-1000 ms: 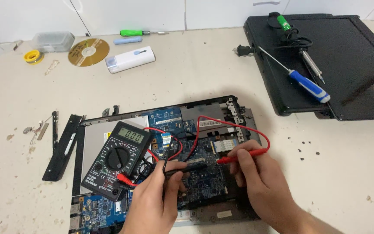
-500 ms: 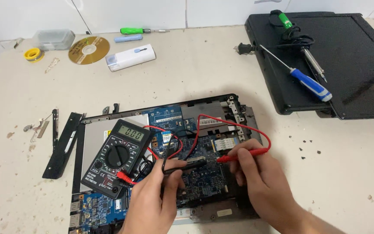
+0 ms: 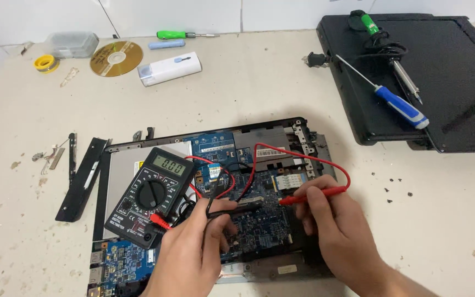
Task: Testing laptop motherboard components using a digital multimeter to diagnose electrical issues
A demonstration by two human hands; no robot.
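An opened laptop base (image 3: 281, 137) lies on the table with its blue circuit board (image 3: 259, 223) exposed. A black digital multimeter (image 3: 152, 192) rests on its left part. My left hand (image 3: 191, 256) grips the black probe (image 3: 237, 208), whose tip touches the board near the middle. My right hand (image 3: 336, 231) holds the red probe (image 3: 311, 195), pointing left with its tip on the board close to the black one. Red and black leads loop from the meter across the board.
A black laptop lid (image 3: 452, 82) lies at the right with a blue-handled screwdriver (image 3: 397, 102) and a soldering iron (image 3: 383, 44) on it. At the back are a disc (image 3: 116, 58), a white box (image 3: 169, 69), a green screwdriver (image 3: 180, 34) and solder (image 3: 46, 63). A black strip (image 3: 81, 179) lies left.
The view has shifted slightly; both hands keep the probes on the board at nearly the same spots.
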